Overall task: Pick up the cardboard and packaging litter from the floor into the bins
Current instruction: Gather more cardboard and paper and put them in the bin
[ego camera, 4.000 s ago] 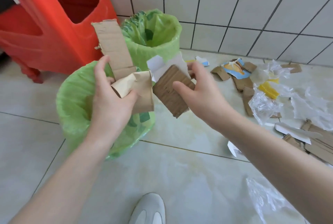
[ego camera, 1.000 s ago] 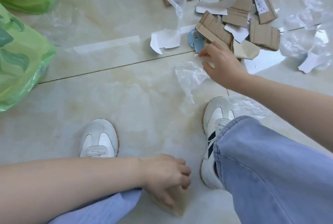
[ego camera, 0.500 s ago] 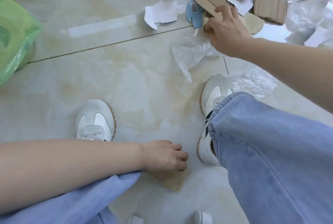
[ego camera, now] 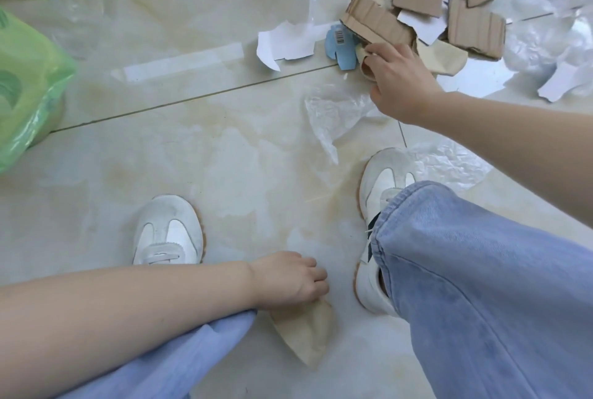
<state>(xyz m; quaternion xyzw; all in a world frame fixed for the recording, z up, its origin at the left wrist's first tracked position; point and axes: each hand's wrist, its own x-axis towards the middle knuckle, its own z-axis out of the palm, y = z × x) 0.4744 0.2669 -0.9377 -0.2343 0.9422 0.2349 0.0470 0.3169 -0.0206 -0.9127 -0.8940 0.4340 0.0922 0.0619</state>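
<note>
Beige paper scrap [ego camera: 306, 333] pinched in left hand [ego camera: 290, 280], parked low for binning; right hand [ego camera: 396, 76] curled on cardboard scrap [ego camera: 365, 69] beside the cardboard pile [ego camera: 417, 10], gathering more.

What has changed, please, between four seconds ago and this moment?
The person has gone from standing at the bins to crouching over the litter. The right hand let go of its corrugated piece and now grips a beige scrap by the cardboard pile. The left hand still holds beige cardboard, now low between the shoes.

Single head camera looks steeply down, close above the floor [ego camera: 224, 174]
</note>
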